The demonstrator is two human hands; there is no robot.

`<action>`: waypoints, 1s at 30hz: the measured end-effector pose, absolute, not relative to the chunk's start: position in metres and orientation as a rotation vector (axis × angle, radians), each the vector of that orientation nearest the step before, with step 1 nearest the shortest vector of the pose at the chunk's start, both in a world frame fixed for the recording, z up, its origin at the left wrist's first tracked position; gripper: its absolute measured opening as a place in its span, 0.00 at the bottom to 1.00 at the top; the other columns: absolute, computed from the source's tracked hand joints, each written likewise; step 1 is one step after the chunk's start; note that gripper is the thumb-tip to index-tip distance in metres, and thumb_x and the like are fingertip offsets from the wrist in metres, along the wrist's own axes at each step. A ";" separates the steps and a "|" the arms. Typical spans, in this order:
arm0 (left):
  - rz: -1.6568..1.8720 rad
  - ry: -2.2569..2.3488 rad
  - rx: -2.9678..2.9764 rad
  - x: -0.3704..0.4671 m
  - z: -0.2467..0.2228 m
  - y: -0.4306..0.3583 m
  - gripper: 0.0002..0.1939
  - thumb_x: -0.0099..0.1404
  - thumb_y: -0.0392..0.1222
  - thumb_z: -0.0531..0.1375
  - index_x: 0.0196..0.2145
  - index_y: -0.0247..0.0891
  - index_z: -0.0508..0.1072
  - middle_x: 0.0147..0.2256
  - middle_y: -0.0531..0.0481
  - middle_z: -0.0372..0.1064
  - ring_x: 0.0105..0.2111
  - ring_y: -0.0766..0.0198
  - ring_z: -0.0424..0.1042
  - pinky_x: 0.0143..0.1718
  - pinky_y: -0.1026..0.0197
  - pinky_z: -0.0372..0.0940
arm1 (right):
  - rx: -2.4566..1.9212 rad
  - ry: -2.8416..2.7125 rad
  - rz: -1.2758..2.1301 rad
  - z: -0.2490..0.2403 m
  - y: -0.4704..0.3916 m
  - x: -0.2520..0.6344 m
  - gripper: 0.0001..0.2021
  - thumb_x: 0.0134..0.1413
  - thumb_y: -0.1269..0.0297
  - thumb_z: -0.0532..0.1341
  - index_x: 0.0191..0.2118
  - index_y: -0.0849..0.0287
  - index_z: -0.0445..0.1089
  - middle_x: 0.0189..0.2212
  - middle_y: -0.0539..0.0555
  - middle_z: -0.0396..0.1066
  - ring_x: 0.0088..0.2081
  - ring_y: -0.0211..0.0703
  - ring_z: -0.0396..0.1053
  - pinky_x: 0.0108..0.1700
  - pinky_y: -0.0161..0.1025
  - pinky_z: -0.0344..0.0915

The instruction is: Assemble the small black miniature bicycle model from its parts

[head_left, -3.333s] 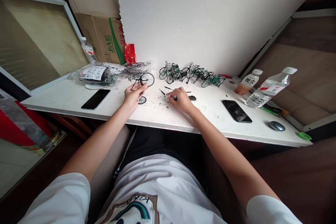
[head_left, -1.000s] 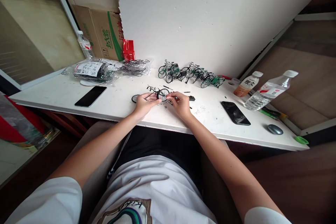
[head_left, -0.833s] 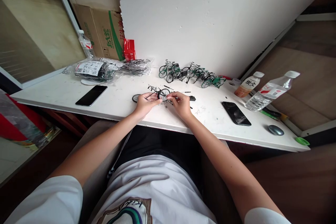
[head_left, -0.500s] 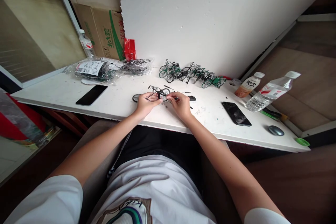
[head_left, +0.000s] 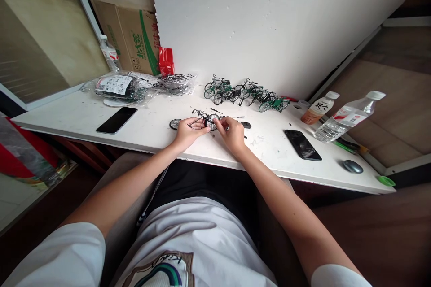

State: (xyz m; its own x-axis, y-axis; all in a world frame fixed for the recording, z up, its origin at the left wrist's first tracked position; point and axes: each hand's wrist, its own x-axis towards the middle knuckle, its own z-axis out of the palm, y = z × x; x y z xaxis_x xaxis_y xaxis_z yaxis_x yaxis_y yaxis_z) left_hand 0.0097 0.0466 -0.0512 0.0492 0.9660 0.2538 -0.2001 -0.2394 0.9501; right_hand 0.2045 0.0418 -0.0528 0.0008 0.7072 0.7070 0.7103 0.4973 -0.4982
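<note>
My left hand [head_left: 189, 133] is closed around a small black model bicycle frame [head_left: 198, 122], just above the table's front part. A spoked toy wheel [head_left: 213, 121] stands at the frame's right end, and my right hand [head_left: 231, 132] pinches it at its right edge with thumb and forefinger. Whether the wheel is fixed to the frame I cannot tell. Left of my left hand, a loose black wheel [head_left: 174, 124] lies on the table. Thin black rods [head_left: 216, 111] and a dark block-shaped part [head_left: 247, 125] lie behind and beside my right hand.
Several green and black model bicycles [head_left: 247, 92] stand along the back. Plastic bags of parts [head_left: 117, 87] lie back left near a phone [head_left: 117, 120]. On the right are another phone [head_left: 303, 145], a water bottle [head_left: 350, 116], a brown-labelled bottle [head_left: 319, 108] and a mouse [head_left: 353, 167].
My right thumb and forefinger have shifted slightly upward along the wheel's edge. The left hand keeps its hold on the bicycle frame.
</note>
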 end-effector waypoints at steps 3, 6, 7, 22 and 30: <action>1.410 0.877 1.297 0.010 -0.051 0.046 0.26 0.40 0.46 0.84 0.34 0.34 0.81 0.38 0.40 0.82 0.41 0.50 0.82 0.52 0.48 0.78 | -1.230 -1.708 -0.018 -0.052 0.041 0.204 0.30 0.70 0.32 0.56 0.30 0.55 0.71 0.24 0.53 0.74 0.25 0.43 0.68 0.31 0.41 0.60; 1.411 0.881 1.298 0.010 -0.054 0.048 0.27 0.40 0.46 0.84 0.35 0.34 0.81 0.37 0.41 0.82 0.41 0.51 0.82 0.51 0.48 0.78 | -1.256 -1.700 0.034 -0.051 0.042 0.204 0.31 0.71 0.32 0.54 0.27 0.54 0.67 0.21 0.51 0.69 0.23 0.41 0.62 0.30 0.41 0.57; 1.413 0.880 1.300 0.011 -0.055 0.049 0.27 0.39 0.46 0.84 0.35 0.34 0.81 0.37 0.41 0.82 0.40 0.51 0.82 0.51 0.48 0.78 | -1.263 -1.703 0.074 -0.051 0.043 0.203 0.32 0.71 0.32 0.54 0.26 0.54 0.66 0.20 0.50 0.67 0.23 0.40 0.60 0.30 0.41 0.56; 1.464 0.837 1.307 0.010 -0.056 0.050 0.25 0.43 0.45 0.83 0.35 0.34 0.81 0.37 0.41 0.81 0.39 0.53 0.81 0.48 0.50 0.78 | -1.186 -1.731 0.236 -0.048 0.040 0.200 0.23 0.72 0.41 0.58 0.34 0.55 0.70 0.27 0.51 0.73 0.29 0.43 0.68 0.35 0.42 0.64; 1.518 0.891 1.351 0.010 -0.058 0.051 0.25 0.46 0.49 0.83 0.36 0.34 0.81 0.37 0.41 0.82 0.39 0.51 0.82 0.47 0.51 0.79 | -1.094 -1.624 0.346 -0.049 0.042 0.204 0.18 0.65 0.44 0.68 0.38 0.56 0.80 0.36 0.56 0.83 0.36 0.48 0.78 0.40 0.44 0.75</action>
State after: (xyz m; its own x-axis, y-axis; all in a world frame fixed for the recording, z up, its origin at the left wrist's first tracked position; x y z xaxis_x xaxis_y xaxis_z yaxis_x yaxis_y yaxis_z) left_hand 0.0099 0.0509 -0.0585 -0.0086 0.9376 0.3477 -0.1536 -0.3448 0.9260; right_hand 0.2044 0.0425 -0.0493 0.0199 0.7906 0.6121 0.4726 0.5321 -0.7026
